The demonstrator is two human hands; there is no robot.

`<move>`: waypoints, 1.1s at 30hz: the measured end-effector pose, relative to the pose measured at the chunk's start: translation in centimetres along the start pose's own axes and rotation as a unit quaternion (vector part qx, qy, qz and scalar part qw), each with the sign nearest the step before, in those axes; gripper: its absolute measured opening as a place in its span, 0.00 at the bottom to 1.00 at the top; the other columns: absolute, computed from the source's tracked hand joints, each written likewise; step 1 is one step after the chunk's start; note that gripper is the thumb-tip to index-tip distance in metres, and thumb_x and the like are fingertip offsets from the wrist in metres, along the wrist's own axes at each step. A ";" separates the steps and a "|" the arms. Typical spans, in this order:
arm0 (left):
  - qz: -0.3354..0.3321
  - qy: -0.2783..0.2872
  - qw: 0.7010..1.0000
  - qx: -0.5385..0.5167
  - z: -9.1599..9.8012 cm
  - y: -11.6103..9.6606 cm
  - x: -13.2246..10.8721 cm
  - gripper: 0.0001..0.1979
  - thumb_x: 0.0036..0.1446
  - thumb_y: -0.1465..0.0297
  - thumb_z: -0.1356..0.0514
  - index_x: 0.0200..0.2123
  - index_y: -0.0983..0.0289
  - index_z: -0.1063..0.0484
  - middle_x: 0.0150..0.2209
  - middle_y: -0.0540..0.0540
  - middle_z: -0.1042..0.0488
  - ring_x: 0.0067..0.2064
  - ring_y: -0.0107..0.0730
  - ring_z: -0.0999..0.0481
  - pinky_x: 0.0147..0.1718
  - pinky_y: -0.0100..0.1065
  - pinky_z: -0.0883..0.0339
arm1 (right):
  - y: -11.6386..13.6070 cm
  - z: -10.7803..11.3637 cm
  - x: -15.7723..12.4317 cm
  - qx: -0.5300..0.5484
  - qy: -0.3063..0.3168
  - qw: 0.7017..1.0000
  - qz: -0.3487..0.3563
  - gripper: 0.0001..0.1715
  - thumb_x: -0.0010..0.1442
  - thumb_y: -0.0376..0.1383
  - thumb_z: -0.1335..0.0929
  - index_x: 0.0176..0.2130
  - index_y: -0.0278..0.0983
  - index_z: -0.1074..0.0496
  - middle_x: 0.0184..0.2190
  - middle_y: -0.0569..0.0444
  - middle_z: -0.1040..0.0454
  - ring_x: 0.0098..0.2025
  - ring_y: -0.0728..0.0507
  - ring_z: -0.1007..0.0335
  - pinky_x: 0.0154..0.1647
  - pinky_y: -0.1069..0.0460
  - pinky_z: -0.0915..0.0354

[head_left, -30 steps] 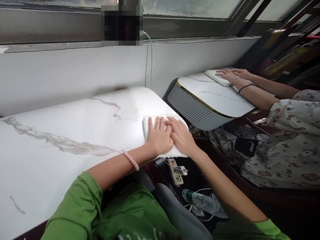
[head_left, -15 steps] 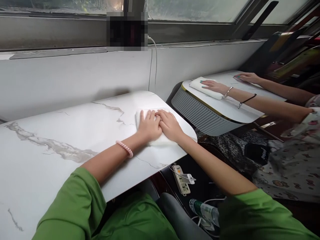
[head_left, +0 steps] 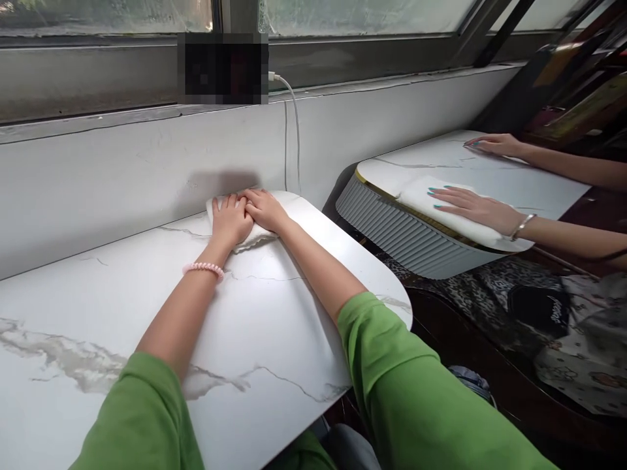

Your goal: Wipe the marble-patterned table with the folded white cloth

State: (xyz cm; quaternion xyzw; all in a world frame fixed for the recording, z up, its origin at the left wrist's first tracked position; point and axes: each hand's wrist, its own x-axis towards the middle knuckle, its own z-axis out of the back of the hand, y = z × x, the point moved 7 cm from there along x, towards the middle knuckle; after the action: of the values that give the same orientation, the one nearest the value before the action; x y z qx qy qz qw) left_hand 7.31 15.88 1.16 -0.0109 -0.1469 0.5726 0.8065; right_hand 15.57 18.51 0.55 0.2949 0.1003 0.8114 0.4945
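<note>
A white cloth (head_left: 258, 240) lies on the white marble-patterned table (head_left: 274, 313), close to the table's far edge by the wall. My left hand (head_left: 232, 223) presses down on it with the fingers stretched out flat, and a pink bead bracelet circles that wrist. Beside it, my right hand (head_left: 267, 211) also rests flat on the cloth, its fingertips meeting the left hand's fingers. Both palms hide much of the cloth, whose near edge shows wrinkled below the hands.
At the right, another person's hand (head_left: 473, 205) lies on a white cloth (head_left: 431, 188) on a second table (head_left: 416, 156) with a ribbed grey side. That person's other hand (head_left: 494, 144) touches the tabletop. A white cable (head_left: 296, 130) hangs down the wall (head_left: 122, 176).
Both my hands have slid the cloth away from me and to the left, toward the wall. The other person's hand and cloth have moved nearer to their table's front edge.
</note>
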 end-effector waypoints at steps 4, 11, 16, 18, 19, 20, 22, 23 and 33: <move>0.000 0.000 1.000 0.014 -0.1 0.0 0.1 0.25 0.67 0.69 0.59 0.63 0.65 0.38 0.67 0.62 0.40 0.68 0.45 0.44 0.68 0.55 0.62 | 0.3 0.2 -0.2 -0.008 -0.006 1.000 0.007 0.22 0.60 0.33 0.45 0.49 0.38 0.31 0.52 0.46 0.26 0.55 0.38 0.34 0.63 0.38 0.46; -0.003 0.022 1.000 0.012 0.5 -2.5 -5.4 0.24 0.68 0.68 0.55 0.64 0.65 0.39 0.68 0.63 0.42 0.70 0.47 0.48 0.69 0.55 0.64 | 2.7 1.1 -5.9 -0.027 0.022 0.999 0.006 0.25 0.62 0.35 0.45 0.54 0.37 0.31 0.60 0.44 0.32 0.63 0.37 0.40 0.66 0.36 0.49; -0.054 0.043 0.998 0.004 1.2 -7.4 -13.6 0.25 0.67 0.66 0.51 0.64 0.70 0.40 0.68 0.68 0.44 0.70 0.55 0.49 0.68 0.59 0.64 | 5.7 3.2 -15.2 -0.049 0.046 0.998 0.011 0.27 0.65 0.38 0.45 0.59 0.34 0.34 0.64 0.43 0.38 0.68 0.37 0.47 0.69 0.36 0.53; -0.080 0.054 0.995 0.008 1.6 -9.4 -16.7 0.26 0.66 0.66 0.51 0.64 0.72 0.40 0.68 0.70 0.45 0.70 0.57 0.49 0.67 0.62 0.62 | 7.0 4.3 -19.1 -0.056 0.049 0.997 0.001 0.28 0.65 0.37 0.46 0.59 0.34 0.35 0.64 0.42 0.38 0.69 0.37 0.48 0.70 0.36 0.53; -0.094 0.057 0.994 0.011 1.7 -10.3 -18.0 0.26 0.66 0.67 0.51 0.64 0.72 0.40 0.68 0.70 0.45 0.70 0.57 0.49 0.66 0.63 0.61 | 7.7 4.8 -20.8 -0.060 0.045 0.997 -0.005 0.27 0.65 0.36 0.47 0.59 0.34 0.35 0.64 0.42 0.37 0.69 0.38 0.48 0.70 0.36 0.53; -0.109 0.058 0.992 0.014 1.9 -11.1 -19.3 0.26 0.66 0.67 0.50 0.64 0.72 0.39 0.68 0.71 0.45 0.70 0.58 0.49 0.66 0.64 0.60 | 8.4 5.3 -22.4 -0.065 0.039 0.997 -0.012 0.27 0.65 0.36 0.47 0.59 0.35 0.35 0.64 0.43 0.37 0.69 0.39 0.48 0.70 0.36 0.53; -0.136 0.056 0.989 0.016 2.2 -12.3 -21.3 0.26 0.64 0.67 0.50 0.63 0.72 0.38 0.68 0.71 0.44 0.69 0.58 0.48 0.66 0.64 0.58 | 9.6 5.9 -24.8 -0.076 0.027 0.996 -0.024 0.27 0.66 0.35 0.47 0.58 0.36 0.36 0.64 0.44 0.37 0.69 0.39 0.48 0.70 0.36 0.54; -0.148 0.053 0.987 0.016 2.3 -12.6 -22.0 0.26 0.64 0.67 0.49 0.63 0.72 0.37 0.67 0.71 0.44 0.69 0.58 0.48 0.66 0.63 0.58 | 10.1 6.1 -25.6 -0.081 0.023 0.996 -0.030 0.26 0.66 0.35 0.47 0.58 0.36 0.36 0.64 0.45 0.37 0.69 0.39 0.48 0.70 0.36 0.54; -0.145 0.063 0.987 -0.004 2.4 -11.6 -22.3 0.28 0.64 0.69 0.51 0.65 0.72 0.41 0.68 0.68 0.46 0.70 0.54 0.49 0.67 0.60 0.59 | 11.2 5.5 -24.9 -0.106 0.038 0.991 -0.068 0.27 0.63 0.34 0.47 0.57 0.35 0.36 0.62 0.43 0.36 0.68 0.38 0.48 0.69 0.35 0.53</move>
State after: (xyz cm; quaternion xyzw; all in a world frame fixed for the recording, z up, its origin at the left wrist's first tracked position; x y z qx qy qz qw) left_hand 10.72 -9.15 0.61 -0.0290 -0.0984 0.4470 0.8886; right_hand 18.84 -9.13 0.65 0.2020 0.0525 0.7929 0.5725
